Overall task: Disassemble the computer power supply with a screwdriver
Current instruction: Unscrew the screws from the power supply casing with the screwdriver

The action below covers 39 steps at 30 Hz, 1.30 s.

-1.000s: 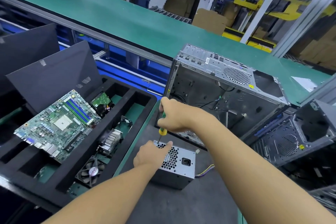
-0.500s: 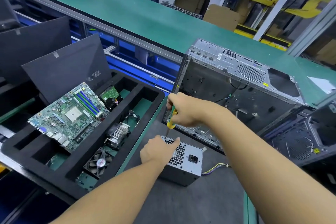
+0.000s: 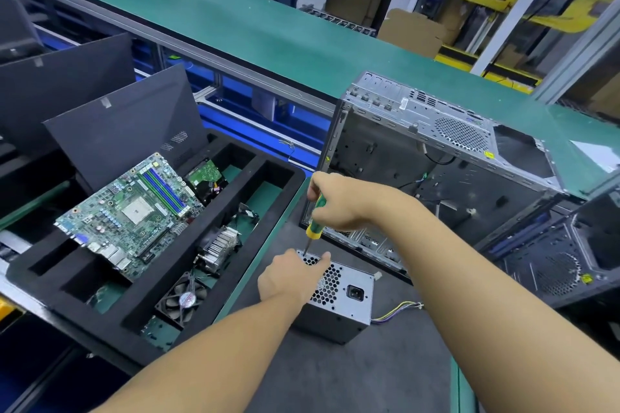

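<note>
A grey metal power supply (image 3: 349, 298) with a honeycomb grille and a black socket lies on the dark mat, coloured wires trailing from its right side. My left hand (image 3: 288, 278) rests on its left top corner and holds it down. My right hand (image 3: 339, 201) grips a green and yellow screwdriver (image 3: 315, 221) nearly upright. The tip of the screwdriver touches the top left corner of the grille, just beside my left thumb.
An open, empty computer case (image 3: 436, 151) stands right behind the power supply. A second case (image 3: 567, 261) lies at the right. To the left, a black foam tray (image 3: 214, 265) holds a motherboard (image 3: 134, 211), a heatsink (image 3: 219, 246), a fan (image 3: 183, 300) and a hard drive.
Both hands and the screwdriver keep the same pose on the power supply. Only the camera has shifted, so the scene sits slightly further right and lower in view.
</note>
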Each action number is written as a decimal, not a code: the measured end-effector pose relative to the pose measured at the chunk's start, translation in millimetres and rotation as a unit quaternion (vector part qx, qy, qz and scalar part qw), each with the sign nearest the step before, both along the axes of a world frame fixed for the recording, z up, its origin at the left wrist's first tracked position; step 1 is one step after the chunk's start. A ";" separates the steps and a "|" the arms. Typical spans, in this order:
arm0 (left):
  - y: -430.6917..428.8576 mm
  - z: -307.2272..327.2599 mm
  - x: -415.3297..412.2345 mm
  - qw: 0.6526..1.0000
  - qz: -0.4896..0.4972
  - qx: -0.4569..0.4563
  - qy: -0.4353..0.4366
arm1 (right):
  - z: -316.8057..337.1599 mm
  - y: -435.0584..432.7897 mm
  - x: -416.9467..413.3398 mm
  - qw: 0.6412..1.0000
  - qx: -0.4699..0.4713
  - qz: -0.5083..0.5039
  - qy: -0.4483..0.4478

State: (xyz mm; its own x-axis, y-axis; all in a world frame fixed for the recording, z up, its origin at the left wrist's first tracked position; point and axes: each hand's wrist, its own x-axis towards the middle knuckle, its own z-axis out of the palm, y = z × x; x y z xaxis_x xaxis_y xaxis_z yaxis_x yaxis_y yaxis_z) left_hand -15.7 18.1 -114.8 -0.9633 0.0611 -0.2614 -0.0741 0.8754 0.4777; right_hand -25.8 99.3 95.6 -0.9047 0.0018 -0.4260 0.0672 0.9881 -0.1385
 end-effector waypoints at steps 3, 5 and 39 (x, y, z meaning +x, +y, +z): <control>0.6 -0.1 -0.9 1.000 -0.001 0.005 -0.002 | -8.5 -6.4 3.6 0.993 0.070 -0.041 0.087; 0.5 -0.9 -1.2 1.000 -0.002 0.008 -0.002 | -14.5 -9.5 3.4 0.990 0.050 -0.034 0.128; -1.4 1.3 -0.1 1.000 -0.005 0.001 0.005 | -0.4 -5.6 1.2 0.999 0.029 -0.004 0.024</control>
